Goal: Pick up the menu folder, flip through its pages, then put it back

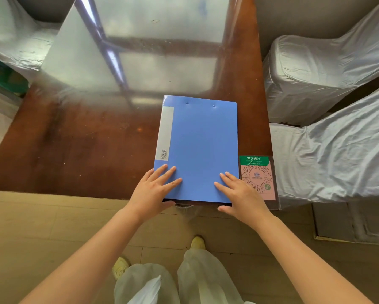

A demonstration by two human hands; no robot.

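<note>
The blue menu folder lies closed and flat on the brown table, near its right front corner, with a grey spine label along its left side. My left hand holds the folder's near left corner, fingers spread on the cover and thumb under the front edge. At the near right corner my right hand grips the same way, fingers on top and thumb below the edge.
A pink and green QR code card lies on the table just right of the folder. Grey-covered chairs stand close on the right, another covered chair at the far left. The table's glossy top reflects a window.
</note>
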